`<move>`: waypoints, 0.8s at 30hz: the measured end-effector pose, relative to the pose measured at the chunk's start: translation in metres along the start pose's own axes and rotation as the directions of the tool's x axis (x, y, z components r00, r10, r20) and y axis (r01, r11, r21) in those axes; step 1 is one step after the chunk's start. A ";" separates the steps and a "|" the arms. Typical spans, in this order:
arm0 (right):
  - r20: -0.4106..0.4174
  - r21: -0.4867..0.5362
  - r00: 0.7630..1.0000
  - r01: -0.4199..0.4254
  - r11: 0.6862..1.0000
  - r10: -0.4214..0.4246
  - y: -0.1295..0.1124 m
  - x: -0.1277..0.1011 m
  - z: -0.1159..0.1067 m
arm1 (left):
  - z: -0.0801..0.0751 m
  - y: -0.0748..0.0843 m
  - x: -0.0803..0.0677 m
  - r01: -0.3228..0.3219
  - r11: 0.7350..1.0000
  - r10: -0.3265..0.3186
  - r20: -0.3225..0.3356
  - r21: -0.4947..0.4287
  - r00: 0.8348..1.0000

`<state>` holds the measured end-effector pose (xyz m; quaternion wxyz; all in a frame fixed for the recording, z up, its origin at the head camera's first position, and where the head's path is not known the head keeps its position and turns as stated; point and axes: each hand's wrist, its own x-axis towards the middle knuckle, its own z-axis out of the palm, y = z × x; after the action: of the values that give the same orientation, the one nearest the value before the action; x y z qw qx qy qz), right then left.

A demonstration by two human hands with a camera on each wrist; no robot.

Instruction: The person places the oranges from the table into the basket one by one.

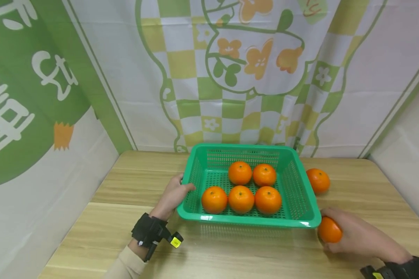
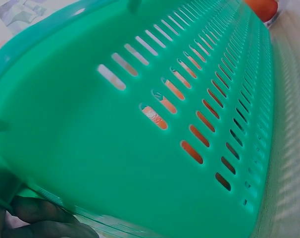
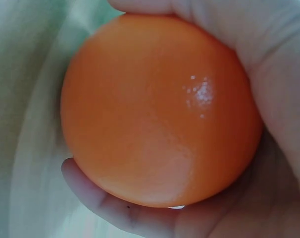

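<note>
A green plastic basket (image 1: 244, 224) with slotted walls stands on the table, and several oranges (image 1: 241, 199) sit inside it in two rows. At its left side my left hand (image 1: 172, 195) grips the rim, thumb over the top edge. The left wrist view has the basket's slotted wall (image 2: 115, 153) up close, with some fingers (image 2: 46, 220) at the lower left corner. Off the front right corner, my right hand (image 1: 352, 232) holds an orange (image 1: 329, 229), its fingers and thumb curved round the fruit. That same orange (image 3: 160, 109) fills most of the right wrist view.
Another orange (image 1: 318, 181) lies on the wooden table (image 1: 125, 224), just outside the basket's right wall. A printed curtain (image 1: 237, 116) hangs behind the table, with pale panels at both sides.
</note>
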<state>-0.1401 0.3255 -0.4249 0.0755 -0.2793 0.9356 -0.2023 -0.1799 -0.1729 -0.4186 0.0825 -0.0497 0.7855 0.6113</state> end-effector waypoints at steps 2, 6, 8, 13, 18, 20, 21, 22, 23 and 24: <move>-0.006 0.010 1.000 -0.006 1.000 0.006 -0.001 -0.001 -0.003 | 0.000 0.001 0.000 -0.002 1.000 0.002 -0.003 0.003 1.000; -0.037 0.000 0.999 -0.030 1.000 0.030 -0.001 -0.003 -0.014 | 0.000 0.002 0.000 -0.006 1.000 0.006 -0.007 0.006 1.000; -0.054 -0.017 0.997 -0.048 0.999 0.047 0.000 -0.003 -0.019 | 0.000 0.002 0.001 -0.006 1.000 0.006 -0.007 0.009 1.000; -0.103 -0.074 0.992 -0.087 0.993 0.079 0.003 -0.005 -0.027 | 0.000 0.003 0.000 0.000 1.000 0.000 -0.010 0.014 1.000; -0.125 -0.103 0.990 -0.079 0.992 0.065 0.001 -0.004 -0.031 | 0.000 0.001 0.000 0.002 1.000 -0.002 -0.013 0.022 1.000; -0.131 -0.105 0.989 -0.081 0.991 0.067 0.000 -0.003 -0.033 | 0.000 0.001 -0.001 0.004 1.000 -0.004 -0.015 0.023 1.000; -0.132 -0.099 0.989 -0.080 0.992 0.067 -0.001 -0.002 -0.034 | 0.000 0.001 -0.001 0.007 1.000 -0.006 -0.015 0.021 1.000; -0.128 -0.088 0.989 -0.079 0.993 0.067 -0.002 -0.002 -0.035 | 0.000 0.000 -0.001 0.007 1.000 -0.007 -0.016 0.021 1.000; -0.125 -0.077 0.990 -0.073 0.994 0.064 -0.002 -0.001 -0.036 | 0.000 0.000 -0.001 0.009 1.000 -0.008 -0.017 0.021 1.000; -0.127 -0.065 0.990 -0.069 0.996 0.060 -0.003 0.000 -0.037 | 0.000 0.000 -0.002 0.009 1.000 -0.008 -0.018 0.020 1.000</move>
<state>-0.1479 0.3362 -0.3897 0.0135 -0.2382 0.9535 -0.1843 -0.1783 -0.1727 -0.4181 0.0785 -0.0576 0.7922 0.6025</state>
